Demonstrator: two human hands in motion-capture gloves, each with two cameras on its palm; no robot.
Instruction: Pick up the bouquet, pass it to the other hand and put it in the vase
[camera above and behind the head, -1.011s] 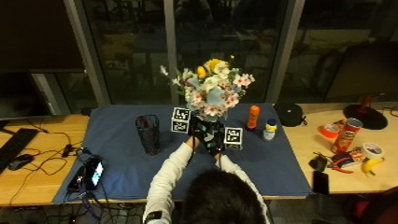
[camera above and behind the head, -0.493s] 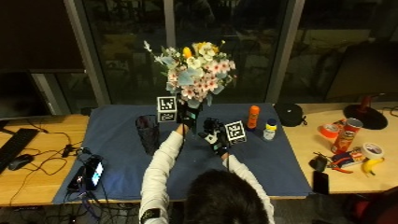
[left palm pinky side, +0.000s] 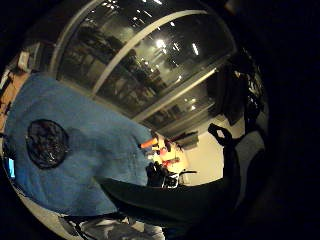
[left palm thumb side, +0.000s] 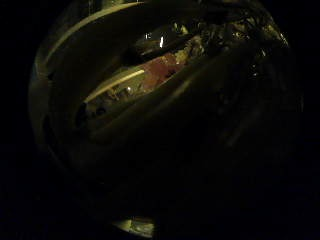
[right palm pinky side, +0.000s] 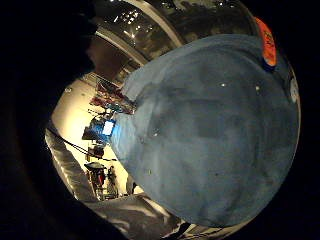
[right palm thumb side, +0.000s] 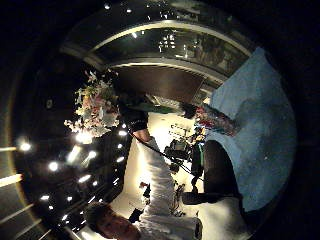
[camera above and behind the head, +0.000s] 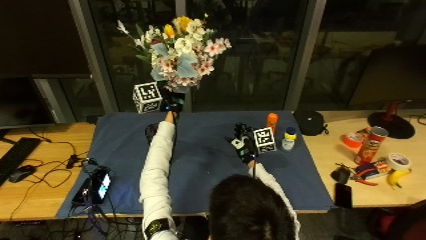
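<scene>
**Bouquet held high in the left hand above the vase**

Outside view: the left hand (camera above and behind the head: 172, 101) is raised well above the counter (camera above and behind the head: 40, 150), fingers curled round the stems of the bouquet (camera above and behind the head: 178, 47), whose white, pink and yellow flowers stand upright. The dark vase (camera above and behind the head: 152, 131) stands on the blue cloth (camera above and behind the head: 206, 160), mostly hidden behind the left sleeve. The right hand (camera above and behind the head: 243, 144) hovers over the cloth, holding nothing; its fingers look loosely relaxed.

Left little-finger view: the vase mouth (left palm pinky side: 46, 143) is seen from above, on the cloth.

Left thumb view: too dark to read more than stems close to the palm.

Right thumb view: bouquet (right palm thumb side: 95, 111) aloft in the gloved hand, vase (right palm thumb side: 216, 120) upright below.
</scene>
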